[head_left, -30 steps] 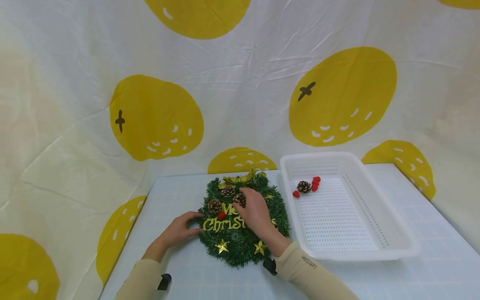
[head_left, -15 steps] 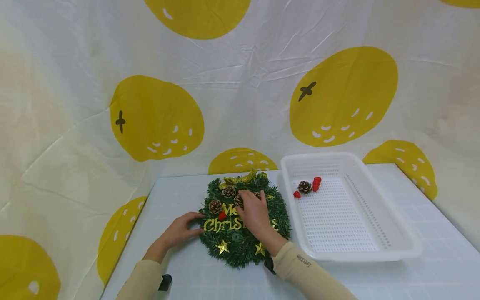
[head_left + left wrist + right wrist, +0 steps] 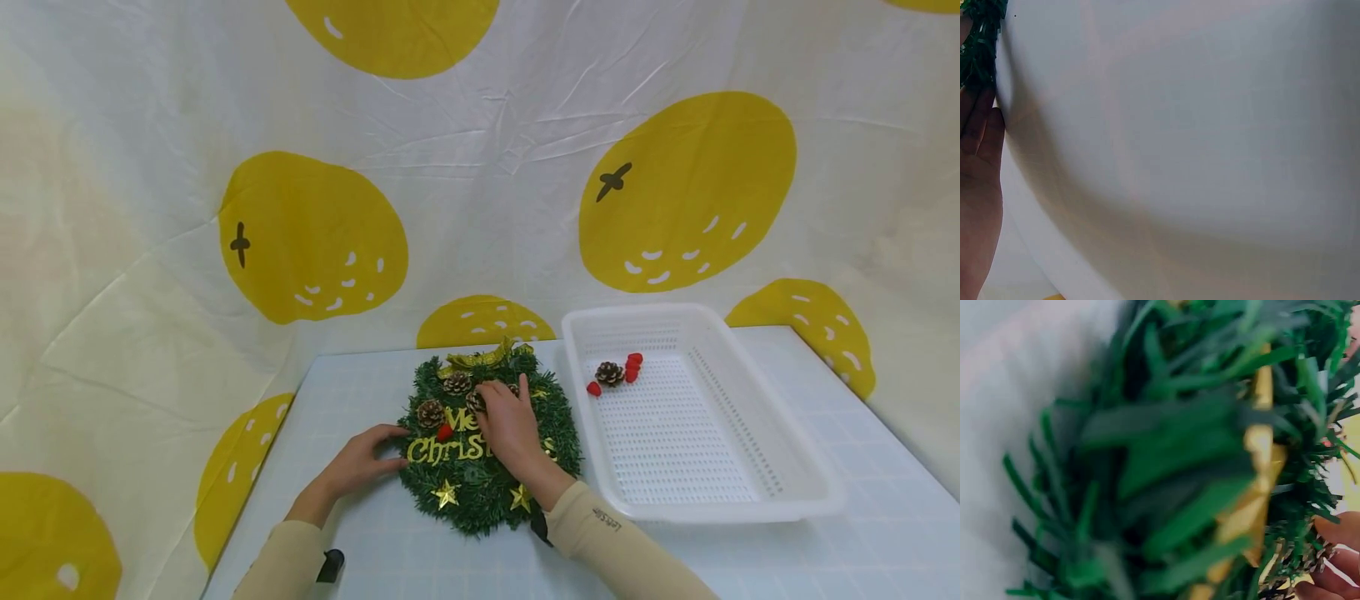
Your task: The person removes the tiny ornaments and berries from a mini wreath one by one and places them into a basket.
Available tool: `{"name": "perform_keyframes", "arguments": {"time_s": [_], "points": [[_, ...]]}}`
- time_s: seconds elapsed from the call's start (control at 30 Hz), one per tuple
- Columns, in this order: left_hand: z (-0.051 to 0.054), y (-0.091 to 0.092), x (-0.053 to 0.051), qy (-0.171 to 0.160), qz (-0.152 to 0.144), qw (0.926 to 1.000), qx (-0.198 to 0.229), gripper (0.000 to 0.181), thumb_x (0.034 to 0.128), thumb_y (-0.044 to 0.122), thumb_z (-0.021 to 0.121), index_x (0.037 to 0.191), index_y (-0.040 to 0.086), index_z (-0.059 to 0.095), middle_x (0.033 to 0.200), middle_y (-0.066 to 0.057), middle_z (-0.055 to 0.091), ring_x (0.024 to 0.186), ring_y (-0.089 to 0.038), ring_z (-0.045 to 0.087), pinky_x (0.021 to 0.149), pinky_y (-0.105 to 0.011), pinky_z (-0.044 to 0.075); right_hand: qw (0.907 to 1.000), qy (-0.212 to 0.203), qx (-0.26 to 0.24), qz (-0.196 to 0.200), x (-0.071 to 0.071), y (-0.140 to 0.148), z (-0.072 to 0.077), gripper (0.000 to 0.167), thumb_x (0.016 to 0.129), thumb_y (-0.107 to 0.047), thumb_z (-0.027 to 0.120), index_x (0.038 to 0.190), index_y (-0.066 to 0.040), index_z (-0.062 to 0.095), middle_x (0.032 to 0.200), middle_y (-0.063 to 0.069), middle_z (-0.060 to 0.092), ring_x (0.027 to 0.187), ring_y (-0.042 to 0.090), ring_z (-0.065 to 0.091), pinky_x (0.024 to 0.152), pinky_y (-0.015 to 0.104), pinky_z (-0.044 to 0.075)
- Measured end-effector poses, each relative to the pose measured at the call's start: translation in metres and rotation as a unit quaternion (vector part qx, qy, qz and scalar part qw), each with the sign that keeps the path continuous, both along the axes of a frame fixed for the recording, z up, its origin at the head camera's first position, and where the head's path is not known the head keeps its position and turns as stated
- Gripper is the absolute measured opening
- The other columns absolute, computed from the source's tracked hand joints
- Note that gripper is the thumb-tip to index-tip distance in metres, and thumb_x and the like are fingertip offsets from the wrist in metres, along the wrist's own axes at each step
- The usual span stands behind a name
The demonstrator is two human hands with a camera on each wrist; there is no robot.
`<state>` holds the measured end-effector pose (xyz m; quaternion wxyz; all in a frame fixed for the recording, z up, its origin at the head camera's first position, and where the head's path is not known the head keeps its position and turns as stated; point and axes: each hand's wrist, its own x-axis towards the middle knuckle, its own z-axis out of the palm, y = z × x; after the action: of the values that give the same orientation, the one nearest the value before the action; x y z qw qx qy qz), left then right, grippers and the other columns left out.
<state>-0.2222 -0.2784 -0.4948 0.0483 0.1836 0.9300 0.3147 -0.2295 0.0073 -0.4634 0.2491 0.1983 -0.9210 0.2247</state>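
A green tinsel wreath (image 3: 472,500) lies on the table with a gold "Merry Christmas" sign, gold stars, pine cones and a red berry (image 3: 445,432). My right hand (image 3: 513,429) reaches over the wreath and pinches a pine cone (image 3: 476,402) in its upper middle, left of another pine cone that it partly covers. In the right wrist view, fingertips (image 3: 1338,530) close around the cone, beyond blurred tinsel. My left hand (image 3: 358,460) rests at the wreath's left edge, fingers and thumb spread and touching it. The left wrist view shows straight fingers (image 3: 988,137) against the tinsel.
A white perforated basket (image 3: 780,442) stands right of the wreath. Inside, near its left wall, are a pine cone (image 3: 610,374) and several red berries (image 3: 632,372). A gold bow (image 3: 480,359) tops the wreath. A curtain printed with yellow fruit hangs behind the table (image 3: 420,575).
My right hand has shifted slightly right and down, with its fingers drawn closer around the pine cone. Another cone now shows behind it. The left hand has stayed in place.
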Motion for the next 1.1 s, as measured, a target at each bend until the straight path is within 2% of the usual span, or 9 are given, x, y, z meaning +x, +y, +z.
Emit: {"name": "perform_keyframes", "arguments": {"time_s": [0.13, 0.27, 0.3, 0.37, 0.47, 0.53, 0.57, 0.8, 1.1], "points": [[-0.001, 0.000, 0.000, 0.006, 0.002, 0.9999, -0.010, 0.051, 0.0860, 0.040, 0.075, 0.128, 0.014, 0.062, 0.130, -0.008, 0.059, 0.126, -0.034, 0.051, 0.106, -0.054, 0.039, 0.9992, -0.020, -0.034, 0.008, 0.000, 0.000, 0.005, 0.039, 0.083, -0.018, 0.080, 0.118, -0.007, 0.068, 0.116, 0.008, 0.067, 0.109, 0.025, 0.063, 0.114, 0.060, 0.023], [-0.001, 0.000, 0.000, 0.004, 0.004, 1.0000, -0.004, 0.051, 0.0852, 0.040, 0.075, 0.128, 0.015, 0.062, 0.131, -0.008, 0.059, 0.126, -0.034, 0.051, 0.107, -0.054, 0.038, 0.9945, -0.062, -0.083, 0.016, 0.002, 0.000, 0.016, 0.040, 0.087, -0.023, 0.076, 0.121, -0.004, 0.066, 0.118, 0.013, 0.066, 0.114, 0.030, 0.060, 0.114, 0.060, 0.023], [-0.001, 0.000, 0.000, 0.004, 0.004, 1.0000, -0.004, 0.051, 0.0850, 0.040, 0.076, 0.128, 0.015, 0.063, 0.130, -0.008, 0.059, 0.126, -0.034, 0.051, 0.107, -0.054, 0.038, 0.9919, -0.076, -0.100, 0.019, 0.002, 0.000, 0.019, 0.041, 0.088, -0.023, 0.075, 0.122, -0.003, 0.066, 0.119, 0.014, 0.065, 0.115, 0.031, 0.058, 0.114, 0.059, 0.024], [0.000, 0.000, 0.000, 0.003, 0.003, 1.0000, -0.003, 0.052, 0.0849, 0.040, 0.076, 0.128, 0.015, 0.062, 0.130, -0.008, 0.059, 0.127, -0.034, 0.051, 0.107, -0.054, 0.038, 0.9852, -0.106, -0.132, 0.025, 0.003, 0.001, 0.025, 0.042, 0.089, -0.024, 0.074, 0.124, -0.003, 0.064, 0.121, 0.015, 0.063, 0.115, 0.032, 0.058, 0.109, 0.057, 0.034], [-0.001, 0.000, 0.000, 0.005, 0.003, 0.9999, -0.009, 0.051, 0.0852, 0.040, 0.075, 0.128, 0.015, 0.062, 0.130, -0.007, 0.060, 0.126, -0.034, 0.051, 0.106, -0.054, 0.039, 0.9714, -0.148, -0.182, 0.034, 0.004, 0.002, 0.034, 0.043, 0.091, -0.024, 0.072, 0.127, -0.003, 0.063, 0.125, 0.017, 0.060, 0.114, 0.033, 0.058, 0.098, 0.052, 0.047], [-0.001, 0.000, 0.000, 0.005, 0.003, 0.9999, -0.011, 0.051, 0.0856, 0.040, 0.075, 0.128, 0.015, 0.062, 0.130, -0.007, 0.060, 0.126, -0.033, 0.051, 0.106, -0.054, 0.039, 0.9644, -0.163, -0.205, 0.037, 0.004, 0.003, 0.040, 0.044, 0.091, -0.024, 0.072, 0.128, -0.004, 0.062, 0.126, 0.017, 0.058, 0.111, 0.033, 0.059, 0.089, 0.050, 0.052], [-0.001, 0.000, 0.000, 0.006, 0.003, 0.9999, -0.012, 0.051, 0.0857, 0.040, 0.075, 0.128, 0.015, 0.062, 0.130, -0.007, 0.060, 0.126, -0.033, 0.051, 0.106, -0.053, 0.039, 0.9618, -0.168, -0.213, 0.039, 0.003, 0.004, 0.042, 0.044, 0.091, -0.025, 0.072, 0.129, -0.004, 0.062, 0.127, 0.017, 0.057, 0.112, 0.033, 0.058, 0.090, 0.050, 0.052], [-0.001, 0.000, 0.000, 0.002, 0.002, 1.0000, -0.005, 0.051, 0.0855, 0.039, 0.076, 0.128, 0.015, 0.062, 0.130, -0.007, 0.059, 0.127, -0.033, 0.051, 0.107, -0.054, 0.038, 0.9587, -0.160, -0.231, 0.046, 0.004, 0.009, 0.061, 0.044, 0.092, -0.024, 0.070, 0.130, -0.004, 0.061, 0.126, 0.020, 0.053, 0.110, 0.035, 0.057, 0.087, 0.051, 0.051], [0.002, 0.001, 0.001, 0.001, 0.002, 1.0000, -0.002, 0.050, 0.0856, 0.038, 0.076, 0.128, 0.013, 0.062, 0.130, -0.009, 0.059, 0.126, -0.035, 0.051, 0.107, -0.054, 0.038, 0.9581, -0.173, -0.225, 0.040, -0.001, 0.023, 0.084, 0.045, 0.094, -0.029, 0.068, 0.134, -0.009, 0.060, 0.133, 0.013, 0.058, 0.124, 0.033, 0.052, 0.099, 0.050, 0.047]]}}
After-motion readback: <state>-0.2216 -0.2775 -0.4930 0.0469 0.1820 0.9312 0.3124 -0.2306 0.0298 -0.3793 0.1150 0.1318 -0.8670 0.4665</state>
